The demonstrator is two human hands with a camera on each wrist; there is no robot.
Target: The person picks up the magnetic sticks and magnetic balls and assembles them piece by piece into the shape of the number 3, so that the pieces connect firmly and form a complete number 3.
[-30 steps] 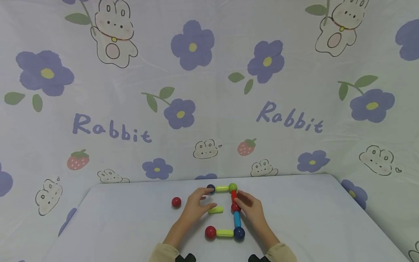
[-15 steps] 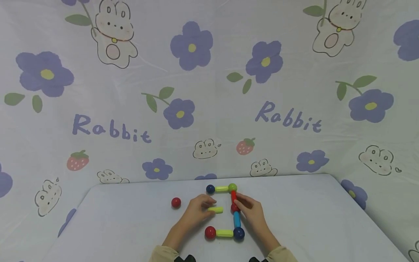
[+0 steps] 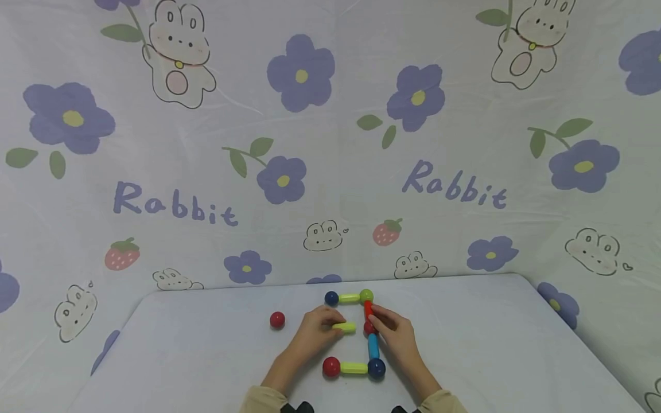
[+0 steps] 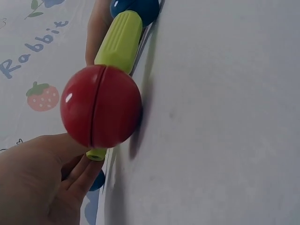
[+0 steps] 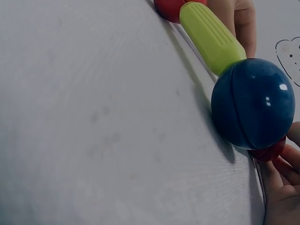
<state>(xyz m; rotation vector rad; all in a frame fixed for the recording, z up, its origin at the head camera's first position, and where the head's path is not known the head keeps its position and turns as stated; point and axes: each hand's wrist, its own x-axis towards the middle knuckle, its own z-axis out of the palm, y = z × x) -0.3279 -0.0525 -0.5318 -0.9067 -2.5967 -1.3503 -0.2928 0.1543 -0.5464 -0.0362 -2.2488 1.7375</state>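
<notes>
My left hand pinches a loose yellow-green rod between thumb and fingers, its free end pointing right. In the left wrist view that rod's end peeks out below a large red ball. My right hand grips the red rod beside the middle red ball of a joined ball-and-rod shape. Below that ball, a blue rod runs to a dark blue ball. A dark blue ball covers much of the right hand's grip in the right wrist view.
At the shape's far end, a green ball joins a yellow-green rod and a small dark blue ball. The near arm ends in a red ball. Another red ball lies alone to the left on the white table.
My left hand has drawn back from the far dark blue ball and taken hold of the loose yellow-green rod, shifting it slightly right and away from me. My right hand stays at the red rod.
</notes>
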